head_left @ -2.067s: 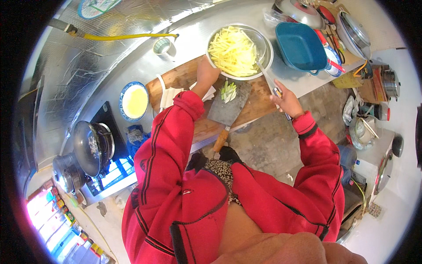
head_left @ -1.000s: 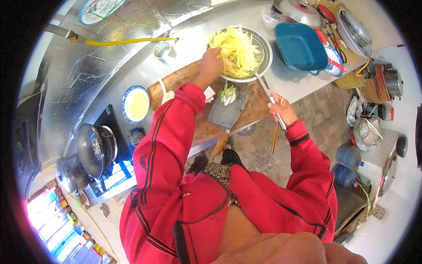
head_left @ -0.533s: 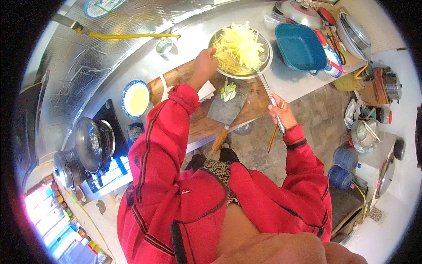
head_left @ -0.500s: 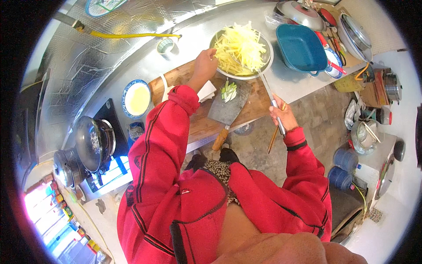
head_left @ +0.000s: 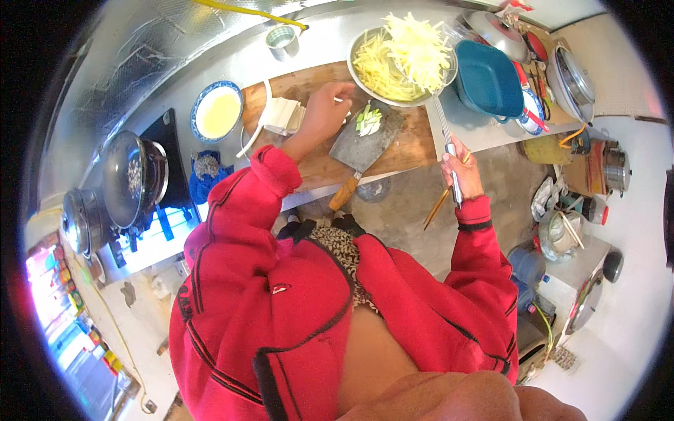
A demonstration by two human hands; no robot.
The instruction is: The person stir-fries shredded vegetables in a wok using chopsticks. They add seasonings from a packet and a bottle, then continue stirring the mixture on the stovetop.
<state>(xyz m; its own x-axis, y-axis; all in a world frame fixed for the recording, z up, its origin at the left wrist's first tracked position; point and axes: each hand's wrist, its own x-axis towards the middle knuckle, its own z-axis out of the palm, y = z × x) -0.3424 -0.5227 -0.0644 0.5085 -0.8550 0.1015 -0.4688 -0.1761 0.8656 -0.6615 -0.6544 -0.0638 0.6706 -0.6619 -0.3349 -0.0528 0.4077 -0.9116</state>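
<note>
Pale yellow strips [head_left: 420,50] lie in the metal bowl [head_left: 401,104] and heap over a long-handled scoop [head_left: 444,121], probably light, slippery and easily snapped, so best lifted by the scoop's grip. The right hand [head_left: 462,173] is wrapped around that grip and the chopsticks [head_left: 437,209]; the left hand [head_left: 327,107] is apart, loosely bent, with nothing visible in it. The heap hides the scoop's basin.

the bowl [head_left: 450,74] is shiny metal, the cutting board [head_left: 415,140] matt wood.

Pale yellow strips [head_left: 417,52] (loosely heaped) on steel strainer [head_left: 443,121]
</note>
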